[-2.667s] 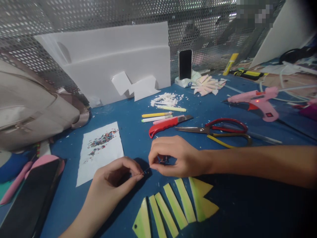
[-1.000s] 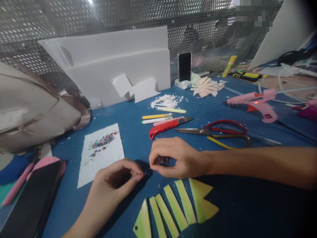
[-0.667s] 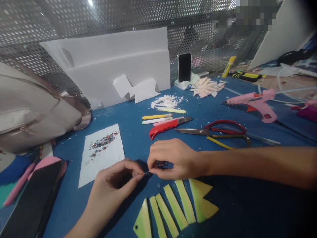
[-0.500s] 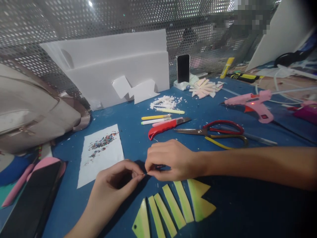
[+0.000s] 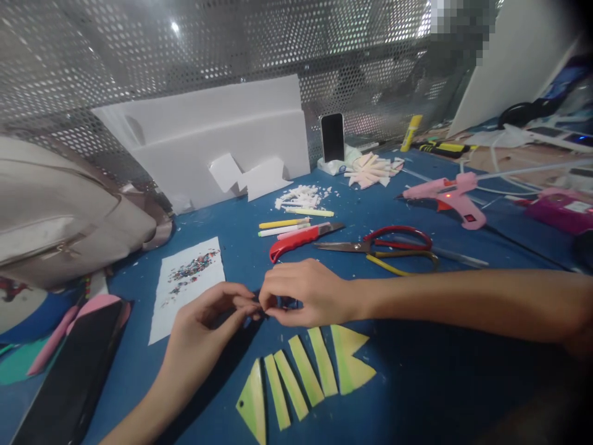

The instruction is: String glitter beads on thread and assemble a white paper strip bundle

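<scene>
My left hand [image 5: 210, 324] and my right hand [image 5: 310, 293] meet fingertip to fingertip over the blue table. Both are closed in a pinch on something small and dark that I cannot make out. Just below them lies a fish cut into green-yellow pieces [image 5: 299, 377]: a head with a black eye dot, several narrow strips and a forked tail, with gaps between. Beside my left hand a white paper sheet [image 5: 162, 309] carries a scatter of small multicoloured beads or sequins [image 5: 192, 266]. Beyond my right hand is a red-handled cutter knife [image 5: 294, 242].
Scissors [image 5: 370, 246], pens [image 5: 283, 224] and a pink glue gun [image 5: 447, 196] lie farther back. White scraps [image 5: 303, 198] sit before white boards [image 5: 217, 142]. An upright phone [image 5: 332, 137] stands behind; a dark phone-like slab [image 5: 76, 371] and beige bag [image 5: 65, 210] are left.
The camera view has shifted a little, moving most things left in the picture. My hands stay together at the fingertips, and the fish pieces lie in the same arrangement.
</scene>
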Action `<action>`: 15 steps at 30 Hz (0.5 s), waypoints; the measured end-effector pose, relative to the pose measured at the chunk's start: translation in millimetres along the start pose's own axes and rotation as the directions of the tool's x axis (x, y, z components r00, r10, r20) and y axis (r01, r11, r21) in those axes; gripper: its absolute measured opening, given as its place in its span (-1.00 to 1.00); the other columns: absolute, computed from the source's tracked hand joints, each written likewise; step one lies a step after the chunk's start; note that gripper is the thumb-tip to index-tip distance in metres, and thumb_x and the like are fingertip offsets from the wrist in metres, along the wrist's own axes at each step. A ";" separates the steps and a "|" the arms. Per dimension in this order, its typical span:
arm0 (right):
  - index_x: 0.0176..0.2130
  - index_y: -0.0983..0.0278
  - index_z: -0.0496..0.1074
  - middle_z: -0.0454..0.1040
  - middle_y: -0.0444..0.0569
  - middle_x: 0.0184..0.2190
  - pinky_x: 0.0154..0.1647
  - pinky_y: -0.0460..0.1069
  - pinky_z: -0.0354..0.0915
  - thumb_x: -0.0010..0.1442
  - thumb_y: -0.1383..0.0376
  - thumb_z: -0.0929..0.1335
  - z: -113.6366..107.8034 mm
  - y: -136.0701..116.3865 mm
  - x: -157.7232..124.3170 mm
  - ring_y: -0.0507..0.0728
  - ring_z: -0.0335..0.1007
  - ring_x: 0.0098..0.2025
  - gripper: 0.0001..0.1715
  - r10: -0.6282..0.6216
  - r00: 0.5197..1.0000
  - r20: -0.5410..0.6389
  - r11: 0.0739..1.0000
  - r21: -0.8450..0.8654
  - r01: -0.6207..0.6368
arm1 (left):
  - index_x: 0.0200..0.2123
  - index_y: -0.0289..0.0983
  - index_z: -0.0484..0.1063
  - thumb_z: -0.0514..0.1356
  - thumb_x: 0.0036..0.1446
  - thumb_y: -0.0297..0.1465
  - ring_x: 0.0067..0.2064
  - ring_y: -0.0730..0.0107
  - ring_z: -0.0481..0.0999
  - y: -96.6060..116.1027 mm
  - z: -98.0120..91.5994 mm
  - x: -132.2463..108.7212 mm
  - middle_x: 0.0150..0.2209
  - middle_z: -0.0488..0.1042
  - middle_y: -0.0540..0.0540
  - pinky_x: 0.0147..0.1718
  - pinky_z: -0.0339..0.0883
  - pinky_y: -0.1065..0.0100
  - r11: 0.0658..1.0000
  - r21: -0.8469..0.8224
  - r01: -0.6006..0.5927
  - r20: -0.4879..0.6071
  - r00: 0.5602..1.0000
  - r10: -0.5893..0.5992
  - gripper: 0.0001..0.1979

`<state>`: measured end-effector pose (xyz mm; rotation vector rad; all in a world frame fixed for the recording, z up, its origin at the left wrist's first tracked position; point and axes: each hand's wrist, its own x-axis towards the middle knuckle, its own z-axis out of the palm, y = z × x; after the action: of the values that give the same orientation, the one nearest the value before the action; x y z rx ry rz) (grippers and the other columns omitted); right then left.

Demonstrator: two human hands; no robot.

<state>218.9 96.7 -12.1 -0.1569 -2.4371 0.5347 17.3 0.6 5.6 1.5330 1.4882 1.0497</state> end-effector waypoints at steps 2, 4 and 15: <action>-0.25 0.26 0.38 0.46 -0.15 -0.32 -0.33 -0.11 0.14 0.24 0.39 0.31 -1.4 -0.8 -0.4 -0.02 0.33 -0.29 -0.95 0.031 0.999 -0.007 0.999 0.034 -0.031 | -0.22 -0.19 0.44 0.26 0.18 -0.39 -0.28 0.44 0.59 0.6 -1.7 0.5 -0.35 0.58 0.02 -0.19 0.45 0.45 0.999 0.035 -0.024 -0.040 0.999 0.026 -0.91; -0.25 0.26 0.38 0.47 -0.14 -0.31 -0.33 -0.12 0.15 0.23 0.39 0.31 -2.6 -1.9 -0.7 -0.02 0.34 -0.30 -0.94 0.066 0.998 -0.008 0.995 0.076 -0.066 | -0.18 -0.17 0.43 0.28 0.17 -0.37 -0.25 0.43 0.57 2.4 -2.2 1.1 -0.31 0.56 0.03 -0.18 0.44 0.44 0.995 0.084 -0.060 -0.070 0.995 0.066 -0.85; -0.26 0.32 0.47 0.49 -0.08 -0.32 -0.28 -0.11 0.23 0.30 0.24 0.33 -24.7 -3.4 13.2 0.00 0.37 -0.30 -0.81 0.299 0.954 -0.011 0.825 0.505 -0.253 | -0.11 -0.12 0.42 0.23 0.20 -0.45 -0.24 0.41 0.50 37.6 -5.5 7.9 -0.24 0.52 0.04 -0.16 0.34 0.38 0.783 0.503 -0.367 -0.033 0.897 0.441 -0.81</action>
<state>223.5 105.1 14.5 -0.3096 -2.1143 1.2439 26.8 6.4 42.8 2.2575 1.6503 1.0966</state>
